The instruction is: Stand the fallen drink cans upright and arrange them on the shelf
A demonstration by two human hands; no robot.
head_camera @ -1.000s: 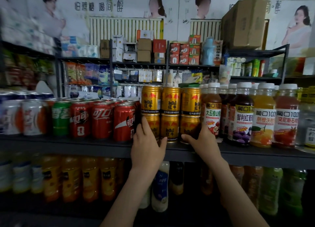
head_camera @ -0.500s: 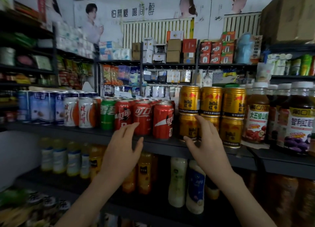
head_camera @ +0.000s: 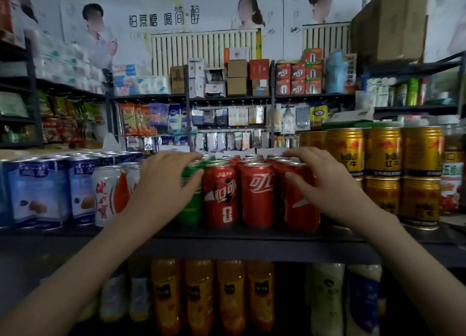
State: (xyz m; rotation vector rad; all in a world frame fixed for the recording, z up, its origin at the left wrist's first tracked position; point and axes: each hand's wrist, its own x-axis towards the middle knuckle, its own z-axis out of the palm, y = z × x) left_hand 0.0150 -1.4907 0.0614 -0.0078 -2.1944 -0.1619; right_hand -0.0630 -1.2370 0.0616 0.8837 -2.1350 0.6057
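Red and green aluminium sat under my fingers [head_camera: 186, 156]: the left hand [head_camera: 164, 184] was curled round the green can [head_camera: 193, 197], thumb on its face and the rest over its rim, while the right hand [head_camera: 327, 187] gripped the end red can [head_camera: 301, 204] the same way, bracketing two more red cans [head_camera: 257, 192] between them. That whole row stood upright near the front lip of the shelf [head_camera: 252, 237]; I saw no can lying down. My worry was an uneven squeeze tipping a front can off the lip, or a nudge rightward toppling the stacked gold cans [head_camera: 383, 156] just beside. To the left stood white-and-orange cans [head_camera: 108, 192] and blue cans [head_camera: 37, 189]; bottles [head_camera: 199, 292] lined the shelf below, and posters [head_camera: 176, 20] and a cardboard box [head_camera: 388, 25] crowded the dim shop behind.
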